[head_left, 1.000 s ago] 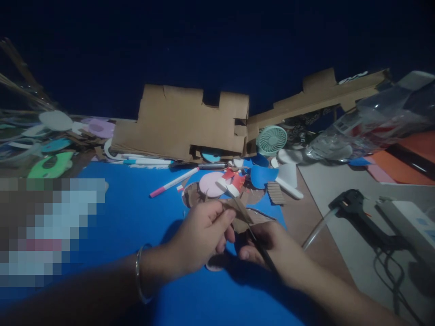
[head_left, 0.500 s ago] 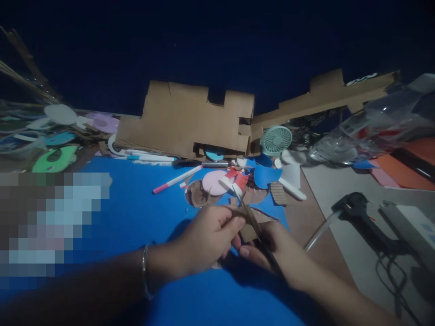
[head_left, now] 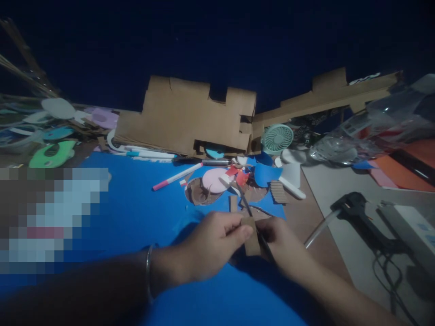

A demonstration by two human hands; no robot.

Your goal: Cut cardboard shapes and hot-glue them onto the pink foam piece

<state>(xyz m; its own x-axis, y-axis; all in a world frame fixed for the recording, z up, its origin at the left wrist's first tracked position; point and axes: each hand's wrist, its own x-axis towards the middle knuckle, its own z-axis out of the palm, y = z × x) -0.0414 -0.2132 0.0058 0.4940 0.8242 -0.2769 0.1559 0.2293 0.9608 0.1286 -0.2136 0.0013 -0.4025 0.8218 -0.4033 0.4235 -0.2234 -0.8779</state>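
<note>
Between thumb and fingers, my left hand (head_left: pixel 210 242) pinches a small cardboard strip (head_left: pixel 252 244). My right hand (head_left: pixel 283 249) is closed round a pair of scissors (head_left: pixel 245 201), whose dark blades point up and away from me, right against the cardboard. The scissors' handles are mostly hidden inside the right hand. Both hands are close together above a blue sheet (head_left: pixel 142 199). Just beyond them lie a narrow cardboard scrap (head_left: pixel 233 203), a pink paper oval (head_left: pixel 214 180), red and white paper pieces (head_left: pixel 242 176) and a curved blue paper piece (head_left: pixel 268 174).
A pink-capped marker (head_left: pixel 176 176) lies on the blue sheet. Behind stand a large cut cardboard piece (head_left: pixel 190 117) and a green fan (head_left: pixel 277 138). To the right are a black glue gun (head_left: pixel 363 222) with its cable and a plastic bag (head_left: pixel 356 136). Green cut-out (head_left: pixel 52 154) at left.
The cardboard in my left hand has turned and now shows as a narrow upright strip. The scissor blades have closed together, and the left thumb has shifted slightly right.
</note>
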